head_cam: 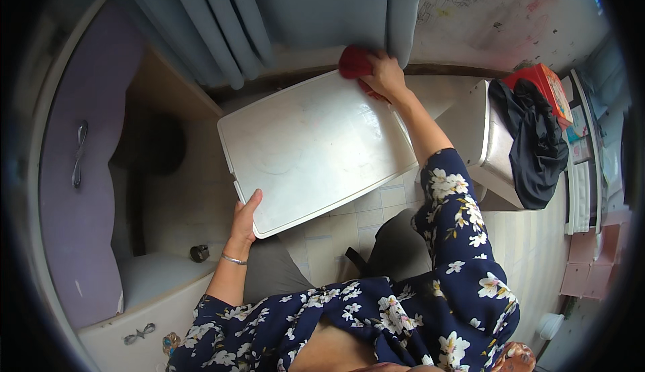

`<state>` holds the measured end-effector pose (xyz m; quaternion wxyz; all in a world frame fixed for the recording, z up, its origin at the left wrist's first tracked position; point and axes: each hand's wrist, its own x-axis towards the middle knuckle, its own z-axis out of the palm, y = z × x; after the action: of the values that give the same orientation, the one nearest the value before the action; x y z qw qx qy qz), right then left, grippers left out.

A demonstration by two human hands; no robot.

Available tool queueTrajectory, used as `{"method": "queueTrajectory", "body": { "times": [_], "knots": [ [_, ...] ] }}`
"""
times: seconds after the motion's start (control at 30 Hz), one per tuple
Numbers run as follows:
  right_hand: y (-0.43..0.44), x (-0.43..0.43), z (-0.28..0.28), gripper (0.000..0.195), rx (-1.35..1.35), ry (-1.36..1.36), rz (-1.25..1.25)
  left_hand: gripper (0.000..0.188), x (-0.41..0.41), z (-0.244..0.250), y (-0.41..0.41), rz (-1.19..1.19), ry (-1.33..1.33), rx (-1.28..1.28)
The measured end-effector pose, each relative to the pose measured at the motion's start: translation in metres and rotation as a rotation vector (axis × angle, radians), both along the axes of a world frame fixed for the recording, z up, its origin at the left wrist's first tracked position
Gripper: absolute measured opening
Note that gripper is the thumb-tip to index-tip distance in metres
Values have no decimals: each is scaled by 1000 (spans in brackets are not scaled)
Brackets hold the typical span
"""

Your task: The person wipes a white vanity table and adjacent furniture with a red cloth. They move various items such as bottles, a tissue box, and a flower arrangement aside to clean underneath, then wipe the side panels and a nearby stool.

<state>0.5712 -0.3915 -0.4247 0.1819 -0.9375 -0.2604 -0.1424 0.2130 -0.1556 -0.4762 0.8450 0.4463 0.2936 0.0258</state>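
A large white rectangular board (312, 155), like a small tabletop or lid with a raised rim, lies tilted across the view before me. My left hand (245, 215) grips its near left corner, thumb on top and fingers hidden beneath. At the far right corner my right hand (385, 77) holds a red cloth (355, 62) against the board's edge. Part of the cloth hangs below the hand over that corner. Faint marks and glossy patches show on the white surface.
A blue-grey curtain (322, 9) hangs behind the board. To the left stands a cabinet with a purple door (83, 160). On the right, a white chair (473, 120) bears a black garment (534, 140) beside a red box (546, 92). Tiled floor (370, 203) shows below.
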Motion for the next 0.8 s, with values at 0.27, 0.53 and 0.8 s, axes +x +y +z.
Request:
{"method": "queueTrajectory", "body": {
  "times": [0.27, 0.53, 0.8],
  "knots": [
    [-87, -139, 30, 36, -123, -31, 340, 41, 1, 0, 6, 21, 51, 18],
    [-143, -177, -50, 39, 1501, 829, -178, 50, 46, -6, 54, -145, 112, -9],
    [-78, -158, -96, 36, 1285, 1278, -306, 64, 93, -4, 143, -264, 288, 346]
  ]
}}
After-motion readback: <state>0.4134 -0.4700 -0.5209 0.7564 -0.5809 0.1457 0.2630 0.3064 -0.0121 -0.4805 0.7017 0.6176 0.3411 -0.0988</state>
